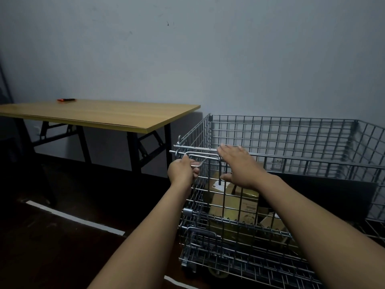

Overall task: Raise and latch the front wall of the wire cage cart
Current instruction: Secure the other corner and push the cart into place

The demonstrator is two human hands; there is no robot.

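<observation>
- The left hand (182, 171) is closing in a fist around the bent handle of the metal latch rod (203, 156) at the upper left corner of the wire cage cart (291, 142), fingers curling together over the wire
- The latch rod is running from that fist to the right, along the top of the front wall (225, 207), and bending down just beside the thumb of the other hand
- The right hand (239, 165) is spreading flat with fingers apart, palm facing down, gripping nothing; its fingertips are lying over the top rail of the front wall, though real contact is too hard to tell
- The front wall is standing upright directly under and ahead of both hands, its top edge level with the side walls of the cart
- Cardboard boxes (233, 202) are lying inside the cart, below the right hand and behind the wire mesh
- A small wheel (217, 274) is showing under the cart, well below the left forearm
- A wooden folding table (108, 115) is standing to the left of the left hand, farther back against the wall, with a small orange and black object (66, 100) lying on its far edge
- A white strip on the dark floor (75, 219) is running below the left forearm
</observation>
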